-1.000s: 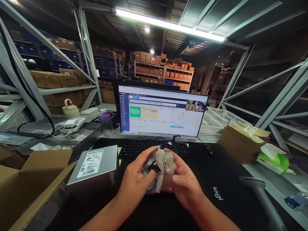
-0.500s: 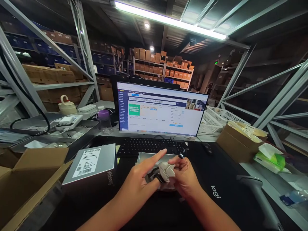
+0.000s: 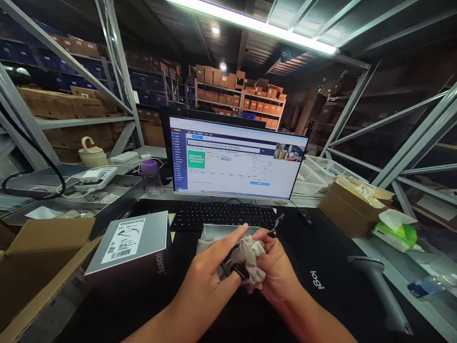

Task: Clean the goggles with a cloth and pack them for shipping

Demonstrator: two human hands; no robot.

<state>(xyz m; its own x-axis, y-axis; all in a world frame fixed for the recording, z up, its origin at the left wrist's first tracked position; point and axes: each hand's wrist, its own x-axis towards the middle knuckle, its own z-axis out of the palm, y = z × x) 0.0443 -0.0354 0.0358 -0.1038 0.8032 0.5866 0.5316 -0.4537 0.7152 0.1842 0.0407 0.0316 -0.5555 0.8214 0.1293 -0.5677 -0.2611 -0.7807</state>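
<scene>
Left hand: fingers nearly straight and closed together, thumb pressing on the cloth and the black glasses frame
Right hand: fingers curled in, gripping a crumpled beige cloth from the other side
Held between them: black glasses frame, mostly wrapped in the cloth, one thin arm tip poking out past the right hand
Just behind the hands: open silver box, on the tabletop
Around: black keyboard beyond; grey Wakening box left; logi desk mat and barcode scanner right
</scene>
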